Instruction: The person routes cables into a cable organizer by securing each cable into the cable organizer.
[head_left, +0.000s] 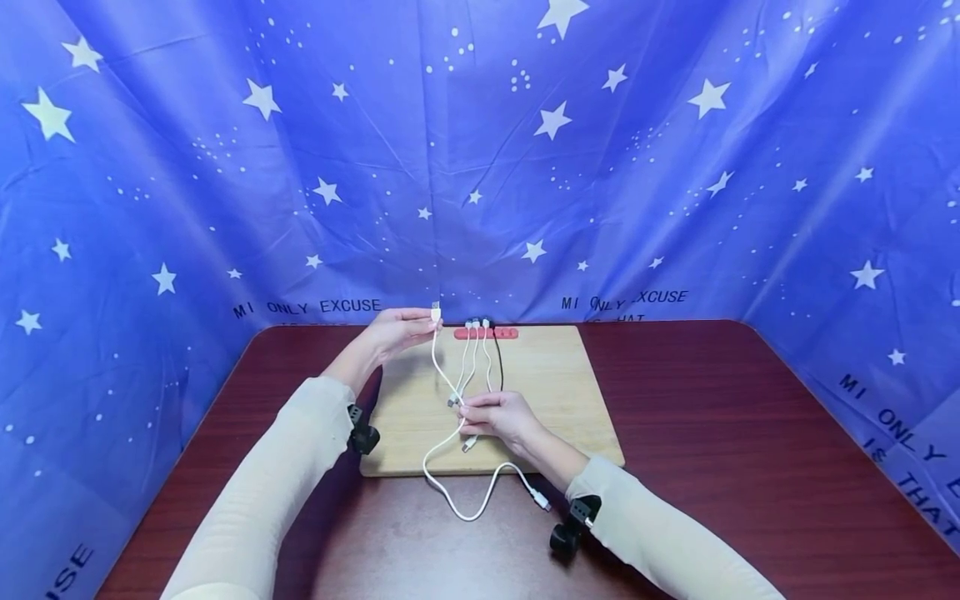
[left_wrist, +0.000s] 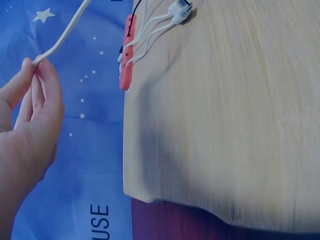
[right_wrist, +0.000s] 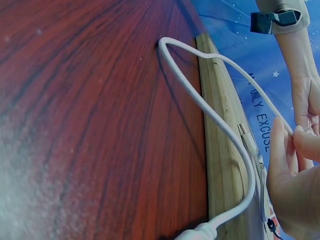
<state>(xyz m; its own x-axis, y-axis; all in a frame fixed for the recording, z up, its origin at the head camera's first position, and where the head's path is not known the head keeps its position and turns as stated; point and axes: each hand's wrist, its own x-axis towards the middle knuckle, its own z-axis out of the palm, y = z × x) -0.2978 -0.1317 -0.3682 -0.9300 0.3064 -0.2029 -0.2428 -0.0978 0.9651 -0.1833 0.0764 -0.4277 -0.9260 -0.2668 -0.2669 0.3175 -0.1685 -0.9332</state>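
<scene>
My left hand [head_left: 402, 333] pinches a white USB cable [head_left: 436, 358] just below its plug, which points up above the far left part of the wooden board [head_left: 555, 375]. Lower down the same cable, my right hand [head_left: 506, 419] pinches it between thumb and fingertips over the board's middle. From there the cable loops past the near edge to a second plug [head_left: 540, 500]. A red cable holder [head_left: 507, 333] lies along the board's far edge, with several white cables and a black cable [head_left: 501, 367] set in its slots. In the left wrist view, the fingers hide the pinched plug.
Loose connector ends [head_left: 470, 444] of the held-back cables lie on the board near my right hand. The board rests on a dark red wooden table [head_left: 697, 417]. Behind it hangs a blue curtain [head_left: 480, 167] with stars.
</scene>
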